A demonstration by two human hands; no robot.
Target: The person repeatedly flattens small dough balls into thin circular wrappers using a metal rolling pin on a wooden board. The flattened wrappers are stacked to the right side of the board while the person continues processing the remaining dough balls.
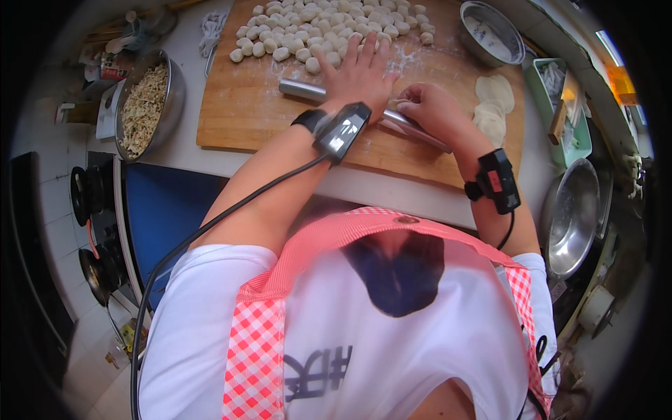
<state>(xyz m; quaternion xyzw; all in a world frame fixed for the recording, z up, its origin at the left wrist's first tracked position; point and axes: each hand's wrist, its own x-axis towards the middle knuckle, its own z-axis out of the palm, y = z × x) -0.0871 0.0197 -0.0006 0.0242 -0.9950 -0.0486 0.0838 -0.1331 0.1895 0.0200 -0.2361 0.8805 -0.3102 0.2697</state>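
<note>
My left hand (pixel 358 76) lies flat with its fingers spread, its palm over the middle of a metal rolling pin (pixel 302 90). The fingertips reach the near edge of a heap of small dough pieces (pixel 315 37). Close by on its right, my right hand (pixel 431 107) has thumb and fingers pinched at a small pale edge of dough (pixel 399 103), mostly hidden by the hands. The pin's right part passes beneath the right hand. Thin round dough wrappers (pixel 489 123) overlap at the board's right side. Flour dusts the wooden board (pixel 247 113).
At the left stands a metal bowl of chopped filling (pixel 144 113). A metal bowl with flour (pixel 488 37) sits at the board's back right corner. Farther right are a green plastic bin (pixel 580 139), a wooden-handled tool (pixel 558 122) and a large metal basin (pixel 572 220).
</note>
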